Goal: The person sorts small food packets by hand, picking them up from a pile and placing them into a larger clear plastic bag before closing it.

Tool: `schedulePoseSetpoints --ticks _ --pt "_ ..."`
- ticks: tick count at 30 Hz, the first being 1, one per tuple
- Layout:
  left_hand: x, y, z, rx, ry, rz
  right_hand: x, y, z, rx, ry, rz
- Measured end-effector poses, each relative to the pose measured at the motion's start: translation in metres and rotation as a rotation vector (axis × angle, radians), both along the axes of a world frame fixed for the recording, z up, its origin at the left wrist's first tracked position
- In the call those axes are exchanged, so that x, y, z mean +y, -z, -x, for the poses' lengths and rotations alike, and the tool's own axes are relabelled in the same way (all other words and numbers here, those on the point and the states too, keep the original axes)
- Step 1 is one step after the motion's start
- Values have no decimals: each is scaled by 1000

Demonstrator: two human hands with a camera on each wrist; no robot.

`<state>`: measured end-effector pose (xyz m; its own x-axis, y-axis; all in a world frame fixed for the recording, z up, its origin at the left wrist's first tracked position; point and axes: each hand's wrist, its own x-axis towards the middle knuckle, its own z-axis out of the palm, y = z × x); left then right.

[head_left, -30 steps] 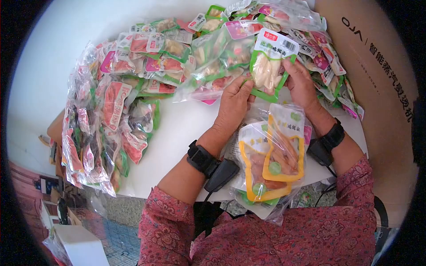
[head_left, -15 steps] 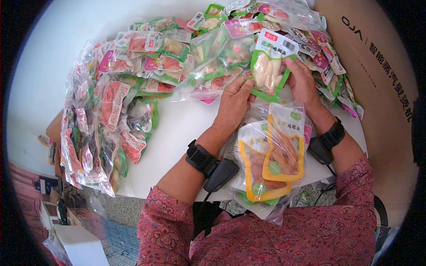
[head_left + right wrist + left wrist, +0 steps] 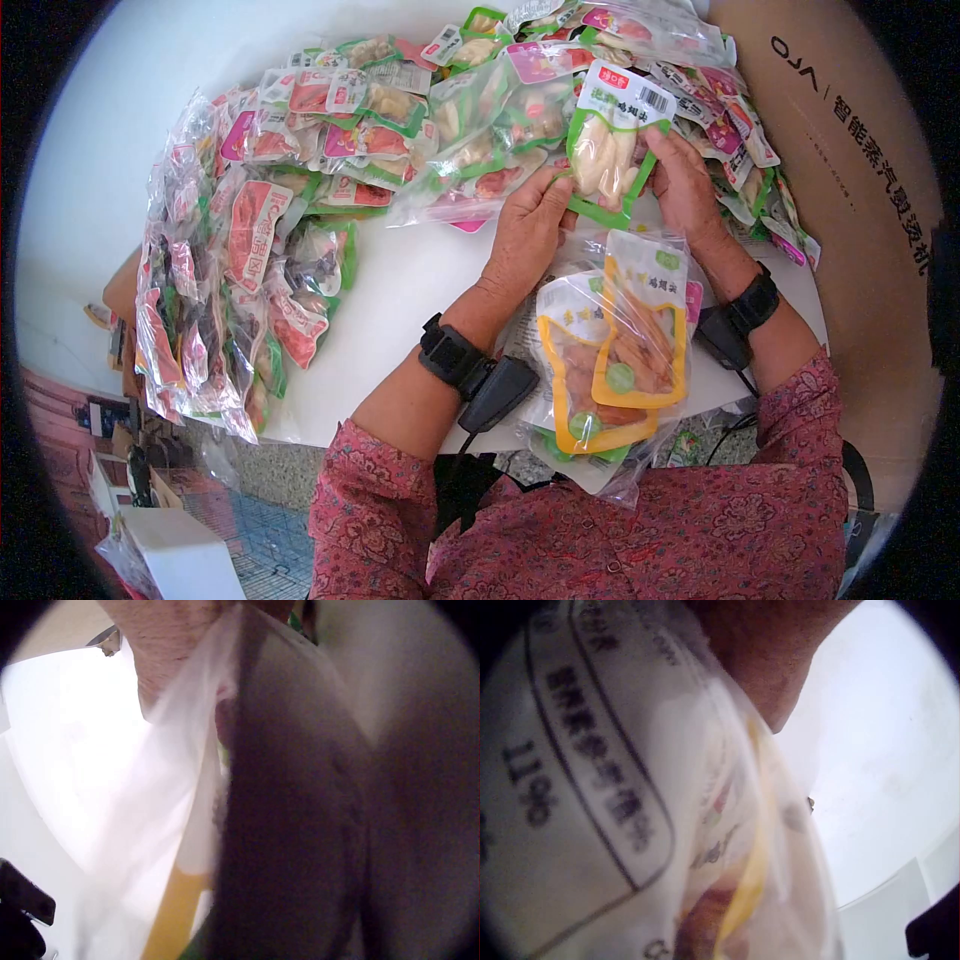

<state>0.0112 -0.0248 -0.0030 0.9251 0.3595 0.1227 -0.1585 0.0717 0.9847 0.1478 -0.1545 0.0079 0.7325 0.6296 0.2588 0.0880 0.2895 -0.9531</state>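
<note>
In the head view, both hands hold a green-edged food pouch (image 3: 605,150) with a white printed top and pale pieces behind its clear window. My left hand (image 3: 528,228) pinches its lower left edge, thumb on top. My right hand (image 3: 688,190) grips the right edge, the fingers partly hidden behind the pouch. Between the forearms, close below, lies a clear plastic bag (image 3: 635,480) with yellow-framed pouches (image 3: 645,340) of brown pieces inside. Both wrist views are mostly filled by blurred plastic; the left one shows printed packaging (image 3: 577,795) up close.
A white table (image 3: 400,310) carries a curved heap of packed pouches (image 3: 255,230) along its left and back. A large clear bag of pouches (image 3: 470,150) lies just beyond my left hand. A tall cardboard box (image 3: 850,250) stands along the right side.
The green-edged pouch has risen very slightly in the head view, still held by both hands. Otherwise the hands and the bag below stay nearly in place.
</note>
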Motion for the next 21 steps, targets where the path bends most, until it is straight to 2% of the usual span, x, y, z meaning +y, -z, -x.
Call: schedulePoseSetpoints --ticks 9,12,13,15,16,18,19,21 --pt "1 6 -3 -27 3 7 1 4 -3 -8 1 -11" --pt "1 6 -3 -10 -1 20 1 4 -4 -9 33 -27" --pt "1 5 -3 -10 -1 21 -1 2 -4 -43 81 35" --pt "2 4 -4 35 9 -113 -2 -2 -4 -75 130 98" --pt "4 2 -3 37 11 -114 -1 -5 -5 -44 116 43" --pt "10 -1 -1 73 49 -392 -3 -10 -9 -8 108 -14" --pt "13 -2 0 80 54 -393 -7 -10 -14 -33 128 -1" --pt "20 -9 2 -75 140 -583 -10 -13 -21 -52 146 4"
